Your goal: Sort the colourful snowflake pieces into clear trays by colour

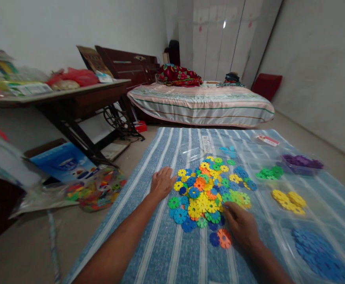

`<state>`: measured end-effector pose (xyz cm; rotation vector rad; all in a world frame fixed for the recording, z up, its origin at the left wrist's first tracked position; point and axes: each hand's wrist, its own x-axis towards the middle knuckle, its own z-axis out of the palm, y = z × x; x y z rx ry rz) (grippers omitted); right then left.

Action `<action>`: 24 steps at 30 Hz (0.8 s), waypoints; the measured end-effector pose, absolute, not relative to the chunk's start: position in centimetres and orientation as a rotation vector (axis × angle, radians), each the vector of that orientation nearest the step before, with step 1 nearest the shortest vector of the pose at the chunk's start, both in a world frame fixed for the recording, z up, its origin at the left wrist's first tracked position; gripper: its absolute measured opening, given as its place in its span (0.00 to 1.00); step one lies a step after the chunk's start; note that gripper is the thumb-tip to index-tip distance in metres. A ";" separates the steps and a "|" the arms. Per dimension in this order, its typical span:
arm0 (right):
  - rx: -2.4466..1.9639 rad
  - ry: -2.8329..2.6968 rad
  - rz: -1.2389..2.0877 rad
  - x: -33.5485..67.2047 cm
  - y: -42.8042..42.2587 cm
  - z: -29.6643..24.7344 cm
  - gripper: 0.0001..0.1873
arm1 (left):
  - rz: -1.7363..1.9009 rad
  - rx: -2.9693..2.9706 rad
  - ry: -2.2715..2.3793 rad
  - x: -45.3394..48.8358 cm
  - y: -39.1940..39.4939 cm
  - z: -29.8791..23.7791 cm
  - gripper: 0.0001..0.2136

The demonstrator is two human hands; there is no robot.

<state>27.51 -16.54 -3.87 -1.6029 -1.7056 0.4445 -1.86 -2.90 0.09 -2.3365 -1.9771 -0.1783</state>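
Observation:
A loose heap of notched plastic flower discs [202,202] in yellow, blue, green and orange lies on the striped cloth. My left hand [162,183] rests palm down at the heap's left edge, its fingers stretched out and holding nothing. At the right edge of the heap, my right hand [242,224] has its thumb and fingers pinched together. A speck of blue shows at those fingertips; whether it is a disc in the grip is hard to make out. Just in front of the heap lie an orange disc [224,238] and a dark blue disc [214,239].
Clear plastic trays along the right hold purple discs [302,162], green discs [269,172], yellow discs [289,201] and blue discs [320,252]. A clear lid [191,152] lies behind the heap. Left of the cloth-covered surface stands a sewing-machine table [80,92]; a bed [202,104] stands beyond.

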 end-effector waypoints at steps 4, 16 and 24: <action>-1.593 -1.701 0.485 27.6 -16.4 -4.1 0.19 | -0.077 -2.399 -1.987 -2.5 -2.8 0.1 0.22; -1.574 -1.636 0.523 27.3 -16.5 -4.1 0.19 | -0.244 -1.848 -2.314 -7.2 -0.6 3.2 0.27; -1.569 -1.611 0.570 27.4 -16.6 -4.2 0.21 | -0.221 -1.753 -2.572 -8.4 1.1 2.6 0.23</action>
